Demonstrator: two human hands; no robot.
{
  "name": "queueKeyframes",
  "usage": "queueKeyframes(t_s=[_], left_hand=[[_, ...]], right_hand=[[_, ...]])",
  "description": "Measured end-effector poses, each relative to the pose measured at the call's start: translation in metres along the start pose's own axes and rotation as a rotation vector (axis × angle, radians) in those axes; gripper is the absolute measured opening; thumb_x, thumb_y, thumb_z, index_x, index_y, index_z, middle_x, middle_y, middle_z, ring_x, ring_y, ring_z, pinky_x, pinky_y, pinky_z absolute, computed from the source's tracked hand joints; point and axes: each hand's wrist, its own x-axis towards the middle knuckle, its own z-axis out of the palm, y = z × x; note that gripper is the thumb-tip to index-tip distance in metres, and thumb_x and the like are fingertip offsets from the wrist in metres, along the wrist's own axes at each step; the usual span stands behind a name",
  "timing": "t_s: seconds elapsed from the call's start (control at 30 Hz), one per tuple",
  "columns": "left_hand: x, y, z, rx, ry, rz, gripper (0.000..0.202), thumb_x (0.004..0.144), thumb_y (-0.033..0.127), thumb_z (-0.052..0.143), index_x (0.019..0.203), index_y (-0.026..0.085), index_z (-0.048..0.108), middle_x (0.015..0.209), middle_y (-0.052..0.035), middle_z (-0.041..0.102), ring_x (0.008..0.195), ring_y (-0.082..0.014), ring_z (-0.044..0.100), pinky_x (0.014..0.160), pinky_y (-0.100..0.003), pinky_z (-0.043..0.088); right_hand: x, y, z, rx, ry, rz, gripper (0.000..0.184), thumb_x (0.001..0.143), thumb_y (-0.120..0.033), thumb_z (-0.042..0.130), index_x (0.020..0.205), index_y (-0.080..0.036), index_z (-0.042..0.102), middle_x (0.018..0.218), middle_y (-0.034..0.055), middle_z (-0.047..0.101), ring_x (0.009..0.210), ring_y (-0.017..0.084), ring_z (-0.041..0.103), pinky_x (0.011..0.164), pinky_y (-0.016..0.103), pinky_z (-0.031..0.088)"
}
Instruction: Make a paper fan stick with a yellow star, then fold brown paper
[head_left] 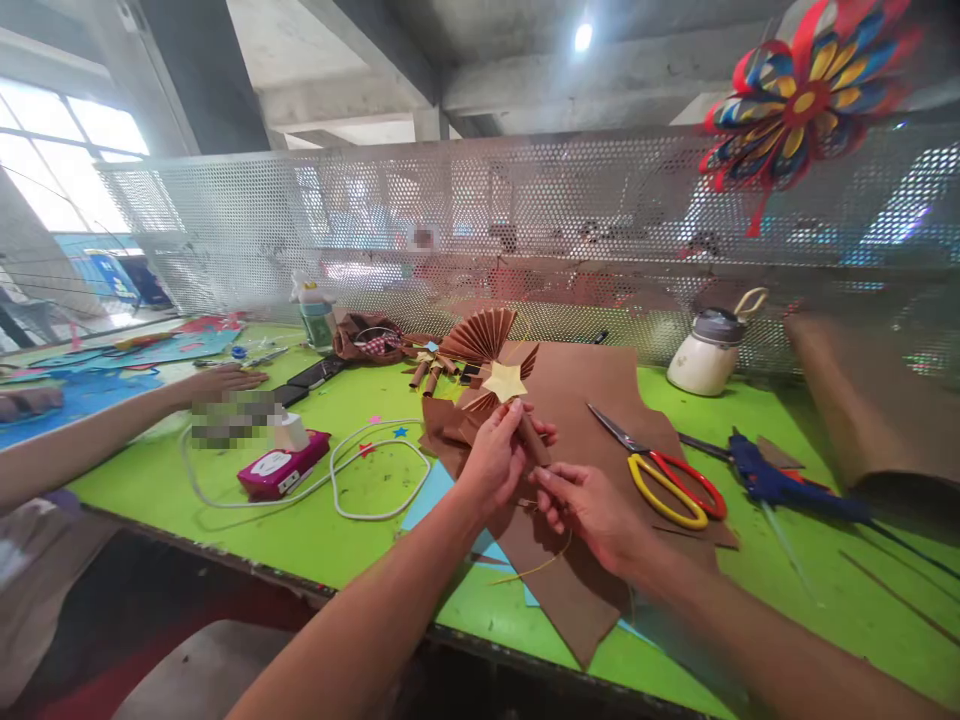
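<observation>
My left hand (501,452) is closed around the upper part of a rolled brown paper tube (531,438). At the tube's lower end, the fingers of my right hand (574,500) pinch; a thin yellow string (541,568) hangs below them, but whether they grip the string or the tube's edge is hard to see. Just beyond my left fingertips is a pale yellow paper star (505,380), with a pleated brown paper fan (480,338) behind it. Under both hands lies a large sheet of brown paper (592,400) with light blue paper (431,495) beneath.
Scissors (664,480) with red and yellow handles and a blue glue gun (787,485) lie to the right. Behind them stands a cream bottle (703,355). On the left are a magenta power strip (283,465), its white cable (379,516), and another person's arm (112,435).
</observation>
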Motion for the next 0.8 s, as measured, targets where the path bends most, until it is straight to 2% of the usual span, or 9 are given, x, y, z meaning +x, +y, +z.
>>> queueKeyframes(t_s=[0.23,0.53,0.67,0.8], left_hand=[[-0.001,-0.004,-0.001,-0.011,0.007,0.001,0.03,0.084,0.039,0.053,0.099,0.013,0.054,0.065,-0.0016,0.057,0.069,-0.0167,0.062,0.075,-0.035,0.05],[-0.001,-0.007,0.0,0.043,0.095,0.044,0.029,0.078,0.041,0.059,0.085,0.014,0.053,0.063,0.0016,0.053,0.06,-0.0114,0.057,0.065,-0.027,0.049],[-0.001,-0.007,-0.001,0.064,0.105,0.058,0.029,0.079,0.042,0.056,0.084,0.014,0.051,0.062,0.0026,0.05,0.057,-0.0092,0.054,0.056,-0.021,0.044],[-0.001,-0.007,-0.002,0.103,0.109,0.075,0.03,0.08,0.044,0.054,0.086,0.015,0.05,0.061,0.0034,0.049,0.054,-0.0088,0.053,0.051,-0.019,0.04]], right_hand=[[-0.001,0.013,0.002,-0.081,0.004,-0.04,0.033,0.07,-0.046,0.066,0.072,-0.014,0.06,0.052,-0.0033,0.053,0.042,0.006,0.044,0.039,0.018,0.032],[-0.004,0.022,0.009,-0.204,-0.035,-0.058,0.037,0.073,-0.051,0.061,0.066,-0.015,0.056,0.047,-0.0041,0.049,0.037,0.005,0.037,0.037,0.018,0.025],[-0.006,0.022,0.012,-0.272,-0.044,-0.056,0.038,0.072,-0.052,0.06,0.063,-0.015,0.054,0.044,-0.0055,0.044,0.035,0.004,0.032,0.036,0.019,0.02],[-0.006,0.023,0.012,-0.352,-0.046,-0.09,0.035,0.076,-0.047,0.056,0.061,-0.015,0.052,0.043,-0.0055,0.043,0.037,0.005,0.031,0.038,0.02,0.021]])
